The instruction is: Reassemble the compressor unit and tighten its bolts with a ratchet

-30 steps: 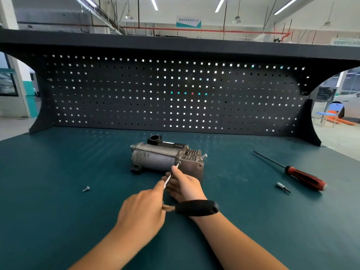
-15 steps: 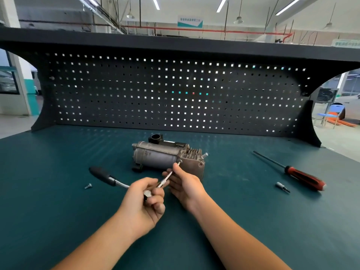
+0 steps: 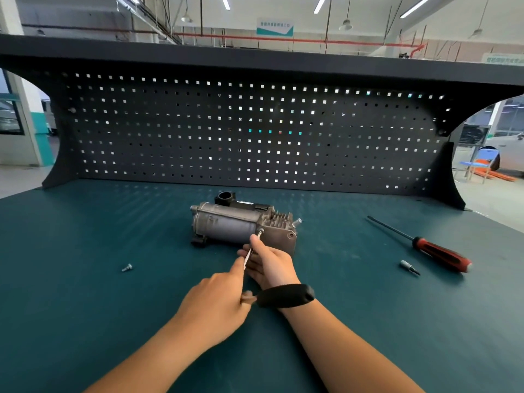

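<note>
- compressor unit (image 3: 243,225) lies on its side mid-surface, long axis left-right, finned head end to the right, just ahead of both hands.
- bolt (image 3: 260,231) being worked is on the near face, where the cylinder meets the head block.
- ratchet (image 3: 286,295): the thin extension runs from the bolt back toward the person, roughly square to the unit's long axis. The black handle sticks out right, across the right wrist.
- right hand (image 3: 269,265) is nearer the bolt, fingertips pinching the extension close behind its tip.
- left hand (image 3: 218,302) is curled round the ratchet's head end, index finger along the extension. Likely the swinging hand.
- next stroke depends on the extension staying in line with the bolt, otherwise it may slip off.
- loose bolt (image 3: 127,268) sits well left on the surface (image 3: 85,307); screwdriver (image 3: 436,251) and bit (image 3: 408,266) well right.
</note>
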Motion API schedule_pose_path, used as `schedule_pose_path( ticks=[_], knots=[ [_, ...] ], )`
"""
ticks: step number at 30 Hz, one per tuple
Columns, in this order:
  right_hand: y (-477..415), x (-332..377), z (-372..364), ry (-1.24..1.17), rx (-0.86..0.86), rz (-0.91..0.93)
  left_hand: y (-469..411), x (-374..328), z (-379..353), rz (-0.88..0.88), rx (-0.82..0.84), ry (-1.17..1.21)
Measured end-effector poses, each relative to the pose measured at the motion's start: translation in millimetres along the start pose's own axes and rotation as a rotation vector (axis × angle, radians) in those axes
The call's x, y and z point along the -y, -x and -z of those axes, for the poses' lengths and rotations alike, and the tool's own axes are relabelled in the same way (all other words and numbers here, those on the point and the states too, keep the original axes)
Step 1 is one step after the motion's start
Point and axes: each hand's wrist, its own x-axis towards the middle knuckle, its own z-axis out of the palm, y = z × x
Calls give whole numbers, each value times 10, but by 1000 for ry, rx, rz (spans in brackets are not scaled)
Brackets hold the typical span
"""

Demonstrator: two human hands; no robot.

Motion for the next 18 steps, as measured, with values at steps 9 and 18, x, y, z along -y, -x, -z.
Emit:
schedule_pose_path(
  ticks=[9, 18],
  knots=[
    [50, 90, 21, -98, 34, -101, -2, -232, 109, 691, 110, 1743],
    [142, 19, -91, 312, -142, 194, -114, 49, 179, 317, 55, 810]
  ],
)
